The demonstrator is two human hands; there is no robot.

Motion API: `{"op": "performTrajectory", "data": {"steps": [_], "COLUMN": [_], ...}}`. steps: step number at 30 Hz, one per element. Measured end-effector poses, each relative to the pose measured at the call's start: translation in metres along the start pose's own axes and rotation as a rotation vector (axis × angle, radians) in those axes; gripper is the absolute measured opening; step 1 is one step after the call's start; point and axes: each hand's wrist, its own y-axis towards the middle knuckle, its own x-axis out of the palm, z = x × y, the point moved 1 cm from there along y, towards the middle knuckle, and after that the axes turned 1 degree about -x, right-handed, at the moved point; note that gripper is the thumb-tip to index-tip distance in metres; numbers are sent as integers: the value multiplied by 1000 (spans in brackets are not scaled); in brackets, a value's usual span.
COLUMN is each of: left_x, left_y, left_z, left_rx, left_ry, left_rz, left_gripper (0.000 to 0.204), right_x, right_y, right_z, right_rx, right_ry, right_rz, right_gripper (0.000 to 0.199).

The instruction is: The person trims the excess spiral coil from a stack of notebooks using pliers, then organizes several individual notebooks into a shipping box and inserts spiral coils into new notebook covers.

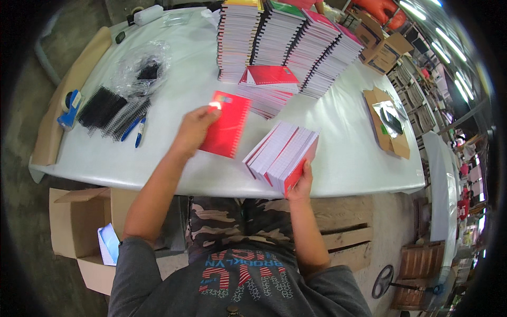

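My left hand pinches a red cover sheet by its left edge, thumb on top. A row of punched holes runs down the sheet's right side; whether pages lie under it I cannot tell. To the right, my right hand is wrapped round the near right end of a thick block of loose punched pages with red covers between them. The block is tilted on its edge close above the table's front part. Just beyond both hands sits a pile of red-covered page sets, one cover on top raised like a tent.
Tall stacks of bound notebooks stand at the back. On the left lie black binding coils, blue pens, a blue tape dispenser and crumpled clear plastic. A cardboard piece lies right; an open box stands below left.
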Motion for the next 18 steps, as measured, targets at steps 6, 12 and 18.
{"op": "performTrajectory", "data": {"steps": [6,12,18], "left_x": [-73,-46,-41], "left_y": [10,0,0], "left_z": [-44,-41,-41], "left_rx": [134,212,173], "left_ry": [274,788,877], "left_rz": [384,417,383], "left_gripper": [25,26,28], "right_x": [20,8,10], "right_y": [49,147,209], "right_z": [-85,-130,-122], "right_rx": [35,221,349], "right_ry": [-468,-578,-784], "right_rz": [336,495,359], "right_gripper": [41,41,49]}}
